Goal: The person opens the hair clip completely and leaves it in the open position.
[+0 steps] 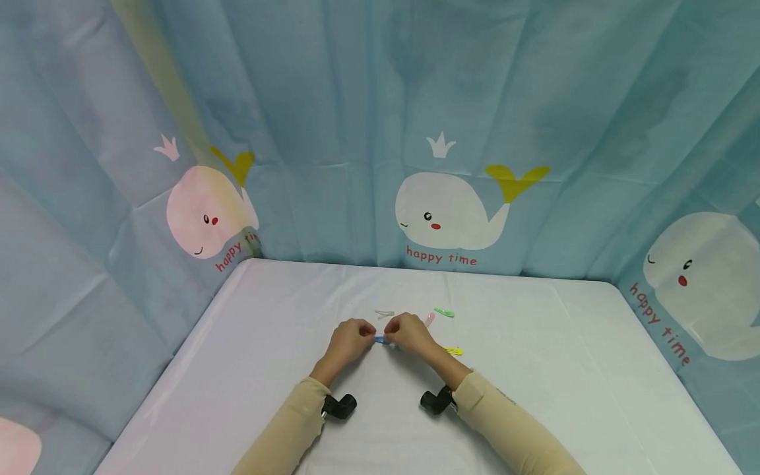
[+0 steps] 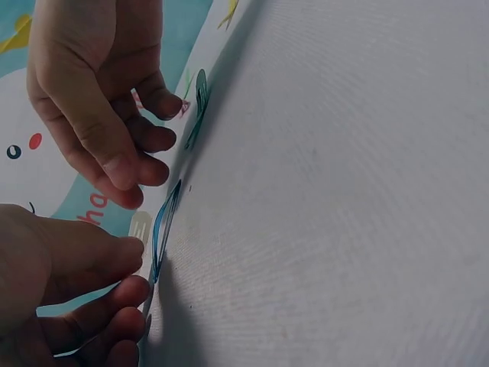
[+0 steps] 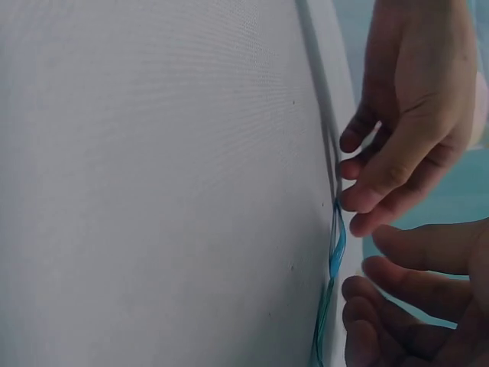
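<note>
A blue snap hair clip (image 1: 382, 340) lies on the white table between the two hands. My left hand (image 1: 351, 338) has its fingertips right at the near-left end of this clip; in the left wrist view its thumb (image 2: 128, 254) and fingers stay loosely bent beside it. My right hand (image 1: 410, 332) hovers at the clip's other end, fingers relaxed with nothing between them. A teal hair clip (image 2: 200, 107) sits beside the blue one, below the right fingers, and shows again in the right wrist view; the right hand hides it from the head view.
Behind the hands lies a whitish hair clip (image 1: 384, 313). Pink (image 1: 430, 319) and green (image 1: 444, 312) clips lie past the right hand, and a yellow clip (image 1: 454, 351) is beside the right wrist. A blue whale-print curtain (image 1: 332, 198) hangs around the table (image 1: 534, 396).
</note>
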Available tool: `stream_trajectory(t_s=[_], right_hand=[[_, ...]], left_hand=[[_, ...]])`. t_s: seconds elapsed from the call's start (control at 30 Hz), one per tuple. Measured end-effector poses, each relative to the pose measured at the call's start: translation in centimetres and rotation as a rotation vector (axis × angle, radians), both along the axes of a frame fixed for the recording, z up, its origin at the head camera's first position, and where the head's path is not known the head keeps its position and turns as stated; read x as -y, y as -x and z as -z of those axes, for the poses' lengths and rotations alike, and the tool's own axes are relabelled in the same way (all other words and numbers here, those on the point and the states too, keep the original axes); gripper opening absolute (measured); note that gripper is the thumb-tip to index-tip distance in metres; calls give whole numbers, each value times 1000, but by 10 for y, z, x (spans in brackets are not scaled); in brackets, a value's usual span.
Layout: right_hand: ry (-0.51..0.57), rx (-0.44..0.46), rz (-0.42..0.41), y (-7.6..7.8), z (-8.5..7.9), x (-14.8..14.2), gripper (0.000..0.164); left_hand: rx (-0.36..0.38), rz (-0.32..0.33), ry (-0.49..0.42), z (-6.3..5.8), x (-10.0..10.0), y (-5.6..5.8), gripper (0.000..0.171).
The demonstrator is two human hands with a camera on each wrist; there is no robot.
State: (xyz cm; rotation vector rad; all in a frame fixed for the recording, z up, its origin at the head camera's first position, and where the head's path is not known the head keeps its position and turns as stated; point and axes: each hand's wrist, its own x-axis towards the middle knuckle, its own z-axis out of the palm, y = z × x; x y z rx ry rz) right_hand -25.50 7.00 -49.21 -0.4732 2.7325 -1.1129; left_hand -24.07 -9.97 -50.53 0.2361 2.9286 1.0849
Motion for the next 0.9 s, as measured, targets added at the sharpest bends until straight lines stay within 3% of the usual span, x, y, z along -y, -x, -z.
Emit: stream_trajectory(t_s=[0.3,0.5,0.77,0.9], right_hand=[[-123,-82,-14,-2,5,5,8],[-144,-107,-14,-4,5,6,3],[-129,-132,-20,-2,7,6,10],[-108,-131,-21,-2,8,5,12]], left_hand=[[-37,48,51,1,-4,-4,7],[-37,54,61,1,-4,-5,4],[-74,67,56,2,-3,-5,7],[-51,65,41,2,-3,-6,7]])
